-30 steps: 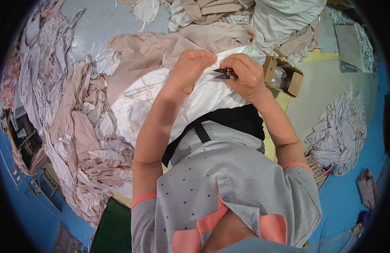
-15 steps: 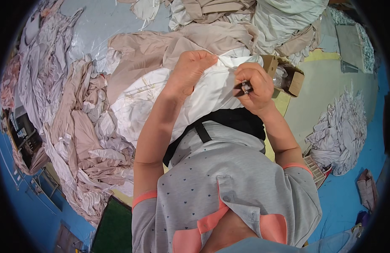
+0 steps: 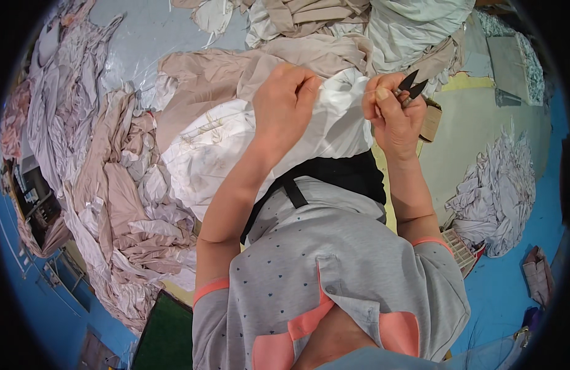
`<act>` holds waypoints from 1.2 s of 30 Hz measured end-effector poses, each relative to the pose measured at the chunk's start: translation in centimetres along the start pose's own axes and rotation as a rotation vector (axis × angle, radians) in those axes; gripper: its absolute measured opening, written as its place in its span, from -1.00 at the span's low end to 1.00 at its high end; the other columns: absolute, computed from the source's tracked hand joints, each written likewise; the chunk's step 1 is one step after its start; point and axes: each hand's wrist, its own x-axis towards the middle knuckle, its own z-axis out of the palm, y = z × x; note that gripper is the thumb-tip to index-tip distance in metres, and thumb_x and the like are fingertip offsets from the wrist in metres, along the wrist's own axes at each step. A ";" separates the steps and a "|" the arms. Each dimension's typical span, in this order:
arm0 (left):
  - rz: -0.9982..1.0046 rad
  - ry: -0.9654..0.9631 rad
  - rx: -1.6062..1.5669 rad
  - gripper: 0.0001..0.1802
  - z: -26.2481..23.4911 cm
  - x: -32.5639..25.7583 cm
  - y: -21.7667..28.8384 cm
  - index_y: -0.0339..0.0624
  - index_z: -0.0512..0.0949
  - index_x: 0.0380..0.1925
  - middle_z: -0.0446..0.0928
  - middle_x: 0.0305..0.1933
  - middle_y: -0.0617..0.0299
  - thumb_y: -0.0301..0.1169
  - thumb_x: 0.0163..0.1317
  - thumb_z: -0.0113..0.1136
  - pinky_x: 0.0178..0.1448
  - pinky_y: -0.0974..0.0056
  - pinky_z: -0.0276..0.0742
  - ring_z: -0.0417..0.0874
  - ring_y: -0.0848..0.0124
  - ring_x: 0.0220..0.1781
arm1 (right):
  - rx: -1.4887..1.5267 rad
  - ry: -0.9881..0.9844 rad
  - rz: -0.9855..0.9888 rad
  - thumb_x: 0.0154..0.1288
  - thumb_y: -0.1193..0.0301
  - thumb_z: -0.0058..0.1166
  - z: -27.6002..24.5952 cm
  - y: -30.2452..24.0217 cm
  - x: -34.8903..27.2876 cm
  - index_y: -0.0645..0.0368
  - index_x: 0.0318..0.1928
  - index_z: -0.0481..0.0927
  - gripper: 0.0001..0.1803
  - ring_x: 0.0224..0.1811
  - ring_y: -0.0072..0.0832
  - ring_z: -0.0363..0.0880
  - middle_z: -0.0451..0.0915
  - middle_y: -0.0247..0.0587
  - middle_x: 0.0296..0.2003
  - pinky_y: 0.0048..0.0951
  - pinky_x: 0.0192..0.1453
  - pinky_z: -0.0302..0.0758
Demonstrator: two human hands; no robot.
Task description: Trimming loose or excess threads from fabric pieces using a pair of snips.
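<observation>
White fabric (image 3: 340, 111) with some tan stitching lies bunched across my lap and the table in front of me. At its upper part my left hand (image 3: 282, 108) is closed on the cloth, thumb against the curled fingers. My right hand (image 3: 393, 117), to the right of the cloth, is closed around small thread snips (image 3: 410, 88). Their two dark blades stand apart, pointing up and to the right, away from the fabric. A faint pale line, like a thread, shows by the right fingertips. The snips' handles are mostly hidden in my palm.
Beige and white cloth heaps (image 3: 124, 203) cover the left side, with more beige cloth (image 3: 205, 74) ahead. A cardboard box (image 3: 431, 120) sits partly behind my right hand. Farther right is a greyish fabric pile (image 3: 498, 191) beside a crate (image 3: 459, 251).
My right hand has moved right and slightly up, turning so the snips' blades now point outward. My left hand has rotated, its back facing up, still at the white fabric.
</observation>
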 end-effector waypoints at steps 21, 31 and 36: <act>-0.539 -0.033 -0.868 -0.87 -5.0 -3.0 -1.2 -0.29 0.58 -0.37 0.46 -0.57 0.38 -0.45 0.30 0.16 -0.47 0.54 0.27 0.35 0.67 -0.56 | -0.729 -0.296 -0.185 0.21 0.52 0.14 2.7 1.1 -2.5 0.23 -0.05 0.49 -0.71 -0.35 -0.58 0.45 0.52 -0.28 -0.33 -0.58 -0.28 0.39; -0.473 0.095 -0.892 -0.89 -5.1 -4.2 -1.2 -0.31 0.58 -0.36 0.47 -0.54 0.35 -0.48 0.30 0.16 -0.46 0.54 0.29 0.37 0.66 -0.54 | -1.156 -0.321 -0.382 0.13 0.46 0.24 5.5 2.7 -2.7 0.20 -0.06 0.56 -0.67 -0.53 -0.39 0.50 0.48 -0.23 -0.49 -0.41 -0.48 0.42; -0.484 0.107 -0.908 -0.91 -5.3 -4.2 -1.0 -0.32 0.59 -0.38 0.47 -0.56 0.35 -0.51 0.27 0.18 -0.49 0.54 0.28 0.37 0.65 -0.56 | -1.273 -0.330 -0.543 0.05 0.46 0.29 5.9 3.6 -2.1 0.16 -0.07 0.58 -0.63 -0.53 -0.39 0.52 0.49 -0.28 -0.50 -0.38 -0.49 0.44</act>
